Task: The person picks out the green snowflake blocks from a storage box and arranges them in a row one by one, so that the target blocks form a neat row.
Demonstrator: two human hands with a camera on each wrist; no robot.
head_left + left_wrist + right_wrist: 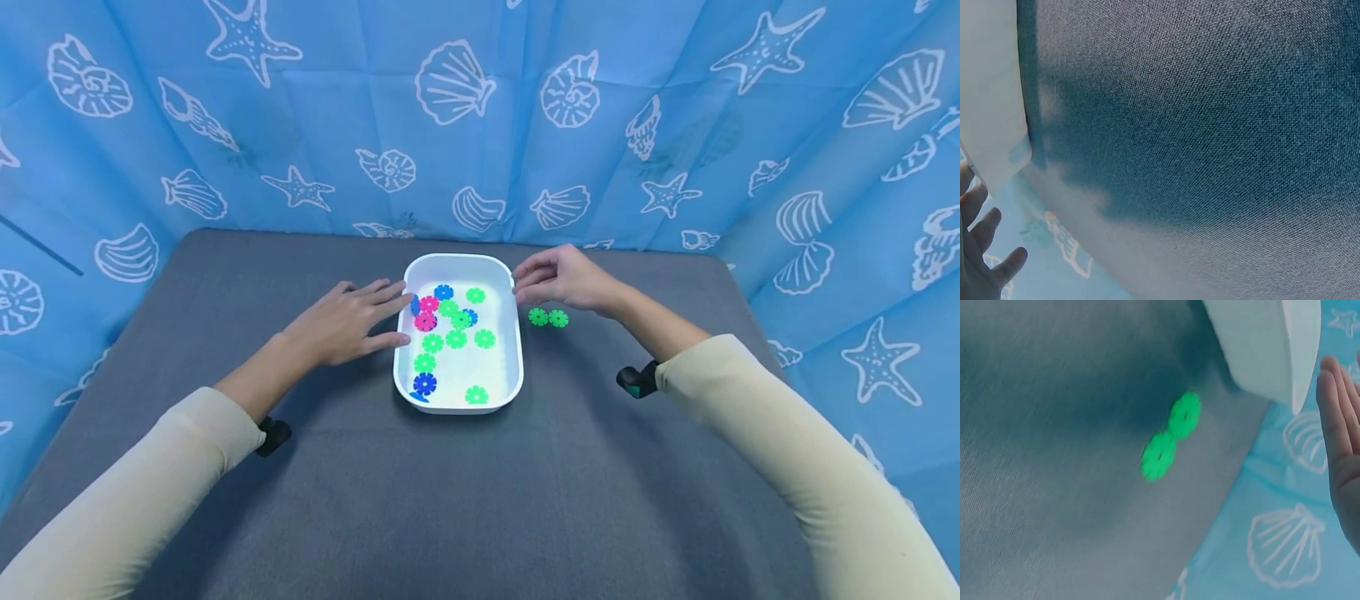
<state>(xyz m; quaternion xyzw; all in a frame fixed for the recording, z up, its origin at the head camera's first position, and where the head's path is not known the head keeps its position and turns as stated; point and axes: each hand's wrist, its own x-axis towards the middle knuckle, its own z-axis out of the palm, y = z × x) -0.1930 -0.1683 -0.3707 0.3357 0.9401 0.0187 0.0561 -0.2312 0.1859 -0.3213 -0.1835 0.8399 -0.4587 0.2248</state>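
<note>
White tray (pixel 453 371) between both hands (pixel 347 323) (pixel 572 279)

Bare cloth (pixel 465 500) leaves a broad way to the tray's (pixel 453 368) near rim, between the left arm (pixel 165 483) and right arm (pixel 780 442). The left hand (pixel 352 323) blocks the left rim, the right hand (pixel 566 279) the upper right; two green discs (pixel 558 318) lie just beside the right wall. The curtain (pixel 510 125) bounds the far side.

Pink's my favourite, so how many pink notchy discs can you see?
2, both toward the left of the white tray: one pink notched disc, and a second pink notched disc just below it in the head view. More could be hidden underneath.
</note>
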